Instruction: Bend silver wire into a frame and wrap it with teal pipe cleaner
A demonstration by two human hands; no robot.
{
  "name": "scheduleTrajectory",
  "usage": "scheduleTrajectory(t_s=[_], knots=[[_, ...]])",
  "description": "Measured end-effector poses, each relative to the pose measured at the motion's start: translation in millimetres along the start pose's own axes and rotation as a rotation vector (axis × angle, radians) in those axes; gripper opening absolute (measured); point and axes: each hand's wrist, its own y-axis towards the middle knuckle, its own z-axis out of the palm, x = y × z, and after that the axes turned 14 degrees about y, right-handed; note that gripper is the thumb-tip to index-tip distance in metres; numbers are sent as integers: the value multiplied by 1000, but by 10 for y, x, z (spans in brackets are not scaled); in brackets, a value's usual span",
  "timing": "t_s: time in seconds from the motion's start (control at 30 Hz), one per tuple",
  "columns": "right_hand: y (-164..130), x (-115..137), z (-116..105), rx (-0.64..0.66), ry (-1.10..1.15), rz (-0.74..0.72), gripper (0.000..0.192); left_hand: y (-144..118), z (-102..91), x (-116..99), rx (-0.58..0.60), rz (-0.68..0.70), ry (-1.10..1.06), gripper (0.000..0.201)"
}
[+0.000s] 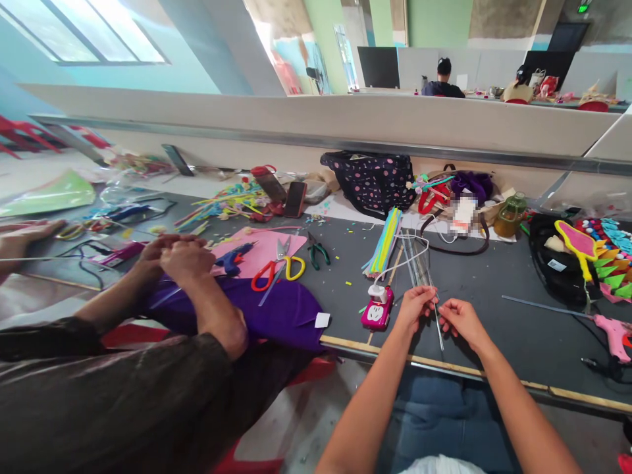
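Observation:
Several thin, silvery wires [439, 332] stand at a slant near the table's front edge, their lower ends sticking out below my fingers. My left hand [417, 309] is closed in a pinch around them. Close beside it, my right hand [460, 321] has its fingers bent and its fingertips pressed at the same wires. Beyond my hands lies a bundle of long, clear or greyish rods [415, 253], partly hidden by the left hand. A pink power socket [378, 316] with a white plug and cable sits left of my left wrist.
Pastel pipe cleaners [385, 243] lie behind the socket. Leftward are scissors [279, 266], pliers [317, 251] and a blue glue gun [234, 259]; a co-worker's hands [182, 260] are above purple cloth [276, 309]. Rightward are a pink glue gun [612, 336] and black bag [553, 263].

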Motion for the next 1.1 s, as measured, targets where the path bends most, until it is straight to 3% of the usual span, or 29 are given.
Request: scheduleTrajectory(t_s=[0.2, 0.5, 0.77, 0.97, 1.1], knots=[[382, 89, -34, -143, -294, -82, 10, -88, -173, 28, -59, -6, 41, 41], [773, 170, 249, -234, -462, -25, 7, -208, -246, 127, -39, -14, 59, 45], [652, 210, 51, -135, -109, -25, 24, -357, -127, 77, 46, -55, 36, 43], [381, 256, -269, -78, 216, -21, 43, -409, 121, 7, 264, -57, 81, 43], [293, 356, -477, -94, 444, -41, 42, -281, 321, -121, 305, -14, 103, 45]])
